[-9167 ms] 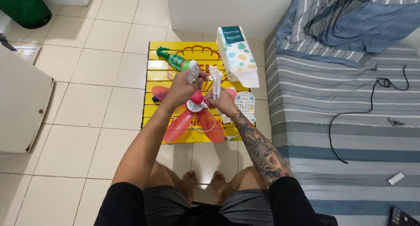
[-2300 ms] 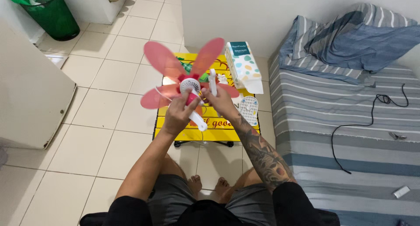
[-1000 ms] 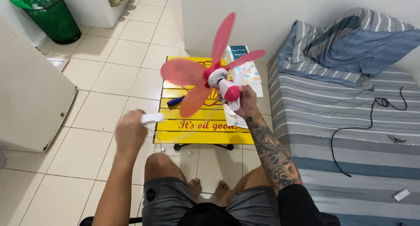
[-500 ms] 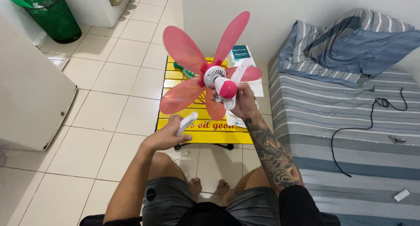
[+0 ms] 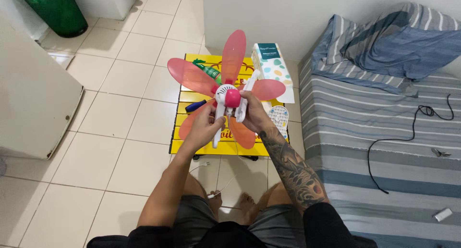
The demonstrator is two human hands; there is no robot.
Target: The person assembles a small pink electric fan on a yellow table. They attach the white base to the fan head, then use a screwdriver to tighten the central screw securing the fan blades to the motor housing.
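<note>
Fan: a small pink fan [image 5: 226,95] with five translucent pink blades is held up above a yellow slatted table [image 5: 192,144], its white hub and pink motor cap turned toward the camera.
Left hand: the left hand [image 5: 204,126] is closed around a white bar-shaped part [image 5: 217,130] that hangs down from the hub, fingers wrapped over its upper half.
Right hand: the right hand [image 5: 253,114] is clasped on the white bracket just beside the pink cap, thumb pressed near the hub.
Cord: a thin white cord [image 5: 225,183] is seen trailing from the fan down to the floor tiles between the person's knees.
On the table: a green spray bottle [image 5: 206,70] and a blue-handled tool [image 5: 195,105] are partly hidden behind the blades; a white perforated grille piece [image 5: 279,118] lies at the table's right edge, just beyond the right wrist.
Tissue pack: a white pack with coloured spots [image 5: 272,67] is stood at the table's far right corner, touching the edge of a blade in this view.
Right of the scene: a striped mattress [image 5: 365,147] with a crumpled blue blanket [image 5: 394,46] is seen, a black cable [image 5: 413,132] looped across it.
Left of the scene: a green bin [image 5: 53,12] is stood on the tiled floor, well apart from the table.
</note>
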